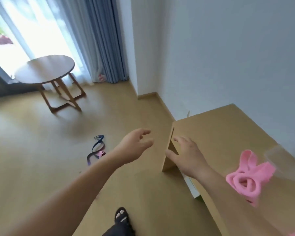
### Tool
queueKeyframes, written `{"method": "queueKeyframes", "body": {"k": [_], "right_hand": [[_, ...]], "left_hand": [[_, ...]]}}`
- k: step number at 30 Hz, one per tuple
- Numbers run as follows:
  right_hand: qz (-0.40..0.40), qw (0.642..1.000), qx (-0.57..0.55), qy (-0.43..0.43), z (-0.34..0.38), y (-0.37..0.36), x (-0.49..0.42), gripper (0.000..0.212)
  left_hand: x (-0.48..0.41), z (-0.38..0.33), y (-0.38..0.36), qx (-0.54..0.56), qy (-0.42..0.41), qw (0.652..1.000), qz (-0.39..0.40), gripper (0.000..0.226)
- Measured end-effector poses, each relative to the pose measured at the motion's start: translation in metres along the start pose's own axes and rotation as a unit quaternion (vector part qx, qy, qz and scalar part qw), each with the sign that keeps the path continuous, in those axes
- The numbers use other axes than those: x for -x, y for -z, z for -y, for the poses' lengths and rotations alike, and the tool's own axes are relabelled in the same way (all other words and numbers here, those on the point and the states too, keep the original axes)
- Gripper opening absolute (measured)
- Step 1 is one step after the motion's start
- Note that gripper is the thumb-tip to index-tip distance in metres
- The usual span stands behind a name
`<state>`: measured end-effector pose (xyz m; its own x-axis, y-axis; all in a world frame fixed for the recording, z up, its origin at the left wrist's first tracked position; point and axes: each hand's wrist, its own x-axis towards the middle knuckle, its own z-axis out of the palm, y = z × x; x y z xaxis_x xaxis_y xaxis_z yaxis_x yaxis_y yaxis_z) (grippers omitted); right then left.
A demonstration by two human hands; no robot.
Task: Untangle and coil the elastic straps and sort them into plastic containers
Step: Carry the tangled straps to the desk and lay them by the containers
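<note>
A dark blue elastic strap, tangled with a bit of pink strap, lies on the wooden floor. My left hand hovers to its right, above the floor, with loosely curled fingers holding nothing. My right hand is spread out over the left end of the wooden desk, empty as well. A coiled pink elastic strap lies on the desk at the right, next to a clear plastic container that looks blurred.
A round wooden side table stands by the window and blue-grey curtains at the back left. A white wall runs behind the desk. My sandalled foot shows at the bottom, on open floor.
</note>
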<state>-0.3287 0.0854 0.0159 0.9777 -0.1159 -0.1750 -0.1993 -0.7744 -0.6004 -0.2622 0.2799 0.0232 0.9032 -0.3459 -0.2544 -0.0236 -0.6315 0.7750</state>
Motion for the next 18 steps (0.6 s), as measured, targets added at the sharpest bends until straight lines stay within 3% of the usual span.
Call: {"method": "queueKeyframes", "body": {"k": [3, 10, 13, 18], "right_hand": [[0.038, 0.997, 0.001, 0.063, 0.053, -0.029, -0.005, 0.063], [0.134, 0.98, 0.034, 0.145, 0.161, -0.11, -0.033, 0.057], [0.167, 0.972, 0.044, 0.158, 0.203, -0.147, -0.053, 0.056], [0.22, 0.963, 0.047, 0.146, 0.244, -0.197, -0.091, 0.056]], "left_hand": [[0.033, 0.047, 0.041, 0.125, 0.053, 0.99, -0.046, 0.038], [0.082, 0.158, 0.124, 0.269, 0.141, 0.942, -0.14, 0.022], [0.09, 0.203, 0.161, 0.31, 0.17, 0.919, -0.176, 0.009], [0.08, 0.262, 0.21, 0.322, 0.215, 0.892, -0.233, 0.013]]}}
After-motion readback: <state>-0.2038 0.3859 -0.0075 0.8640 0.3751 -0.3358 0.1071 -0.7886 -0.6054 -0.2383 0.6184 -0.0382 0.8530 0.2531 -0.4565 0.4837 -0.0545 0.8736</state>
